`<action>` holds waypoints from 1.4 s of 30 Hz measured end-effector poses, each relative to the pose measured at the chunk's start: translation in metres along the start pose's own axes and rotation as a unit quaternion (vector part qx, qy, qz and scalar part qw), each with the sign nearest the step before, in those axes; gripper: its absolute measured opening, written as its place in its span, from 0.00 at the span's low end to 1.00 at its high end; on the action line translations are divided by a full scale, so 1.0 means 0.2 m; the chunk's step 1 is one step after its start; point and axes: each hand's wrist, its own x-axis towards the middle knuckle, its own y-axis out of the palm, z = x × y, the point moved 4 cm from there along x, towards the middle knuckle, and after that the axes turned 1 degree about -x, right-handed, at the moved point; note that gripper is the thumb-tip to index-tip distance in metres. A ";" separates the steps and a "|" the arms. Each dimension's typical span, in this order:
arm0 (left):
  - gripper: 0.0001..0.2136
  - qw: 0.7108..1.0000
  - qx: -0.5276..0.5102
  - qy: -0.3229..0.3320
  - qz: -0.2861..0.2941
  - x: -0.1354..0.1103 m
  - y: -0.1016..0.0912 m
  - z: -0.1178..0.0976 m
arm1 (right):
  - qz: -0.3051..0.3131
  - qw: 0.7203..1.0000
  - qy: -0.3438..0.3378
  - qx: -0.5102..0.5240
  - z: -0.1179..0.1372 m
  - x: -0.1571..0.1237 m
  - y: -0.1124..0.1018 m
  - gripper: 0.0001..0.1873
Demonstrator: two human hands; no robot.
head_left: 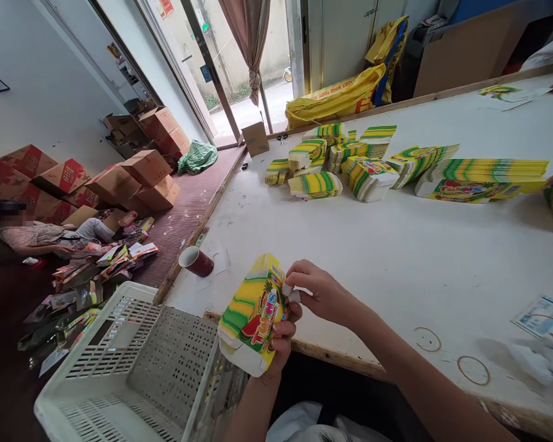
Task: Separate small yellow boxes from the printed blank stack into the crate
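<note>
My left hand (283,341) grips a small yellow-and-green printed carton (251,313) from below, near the table's front edge. My right hand (317,291) is closed in a pinch on a white flap at the carton's upper right end. The carton is folded up into a box shape and tilts to the left above a white plastic basket (133,368). Several stacks of flat cartons of the same print (368,166) lie farther back on the white table (396,258).
A dark red cup (196,261) stands at the table's left edge. Brown cardboard boxes (120,181) and scattered packets cover the floor at left, where another person sits. Yellow sacks (336,98) lean at the table's far end. A paper sheet (541,316) lies at right.
</note>
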 end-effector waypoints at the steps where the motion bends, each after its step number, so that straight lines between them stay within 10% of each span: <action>1: 0.21 1.000 -0.004 0.020 -0.008 0.00 0.00 0.01 | 0.009 1.000 -0.006 -0.009 0.01 0.00 0.00 0.17; 16: 0.20 0.997 -0.047 -0.027 -0.058 0.04 -0.02 -0.02 | -0.058 0.987 -0.043 -0.144 0.00 -0.08 0.01 0.07; 23: 0.24 0.993 -0.115 0.018 -0.029 0.06 0.06 0.01 | 0.018 0.942 -0.096 -0.322 -0.02 -0.05 0.02 0.15; 33: 0.26 0.991 -0.125 -0.008 -0.053 0.04 0.12 0.03 | 0.092 0.959 -0.085 -0.256 -0.10 0.00 0.01 0.08; 42: 0.28 0.998 -0.051 0.001 -0.038 0.06 0.10 0.02 | 0.008 0.996 0.045 -0.077 -0.12 -0.07 -0.01 0.11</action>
